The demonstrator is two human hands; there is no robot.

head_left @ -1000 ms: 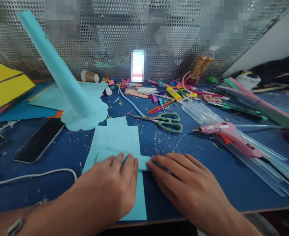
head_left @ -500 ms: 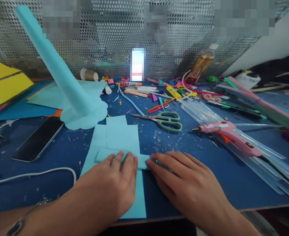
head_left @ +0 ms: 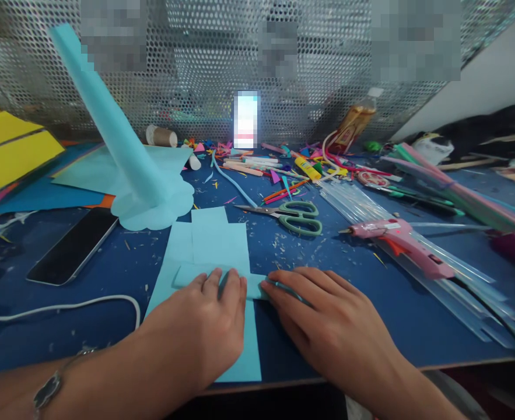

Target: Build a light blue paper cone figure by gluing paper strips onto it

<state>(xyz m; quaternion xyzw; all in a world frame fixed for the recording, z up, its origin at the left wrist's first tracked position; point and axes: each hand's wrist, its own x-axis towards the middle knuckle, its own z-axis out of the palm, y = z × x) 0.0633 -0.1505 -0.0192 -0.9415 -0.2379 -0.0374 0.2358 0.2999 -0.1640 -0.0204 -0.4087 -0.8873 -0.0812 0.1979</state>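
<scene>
My left hand [head_left: 196, 326] and right hand [head_left: 327, 332] lie on a folded light-blue paper cutout [head_left: 216, 245] on the dark blue counter [head_left: 441, 338]. The fingers [head_left: 301, 286] press flat, gripping nothing.

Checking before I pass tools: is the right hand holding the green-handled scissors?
No, the right hand rests at the end of the light-blue paper, and the green-handled scissors lie apart from it.

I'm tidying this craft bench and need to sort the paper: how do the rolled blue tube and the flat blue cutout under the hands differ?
The rolled paper tube is a long cylinder, while the flat paper cutout is a stepped cross shape. The tube rises at a slant from a scalloped paper base; the cutout lies flat on the blue mat. The left hand and right hand touch the cutout, not the tube. Both are pale blue paper.
</scene>
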